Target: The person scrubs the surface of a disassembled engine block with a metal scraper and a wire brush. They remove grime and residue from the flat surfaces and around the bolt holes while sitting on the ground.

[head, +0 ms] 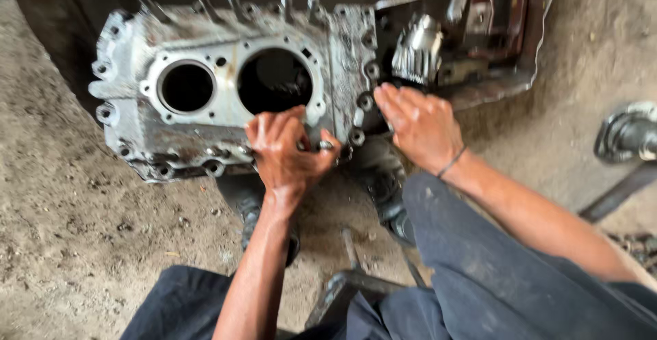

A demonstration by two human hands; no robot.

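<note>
- The left hand (286, 149) is curled shut around a small metal piece (324, 145), a bolt or short tool whose shiny end pokes out between thumb and fingers; most of it is hidden in the grip, so its exact kind cannot be told.
- That hand presses against the lower edge of a grey cast-metal housing (226, 86), just below the larger of its two round bores.
- The right hand (419, 126) lies flat with fingers together and stretched, fingertips touching the right edge of the housing near its bolt lugs; it clasps nothing. A thin dark band (452, 162) circles the wrist.
- The housing stands on the sandy ground (75, 230), open face toward the camera. Studs rise from its top edge, and the insides of both bores are too dark to read.
- Just above the right hand a bright toothed gear (417, 49) shows, blurred, seated in a dark metal frame (506, 45) that runs out of the top of the view.
- Two dark shoes (387, 193) sit under the housing, partly covered by the arms and the dark trousers (493, 278).
- A metal bar (350, 247) lies between the legs, its lower end hidden.
- At the right edge a round dark metal part (626, 134) is cut off by the frame.
</note>
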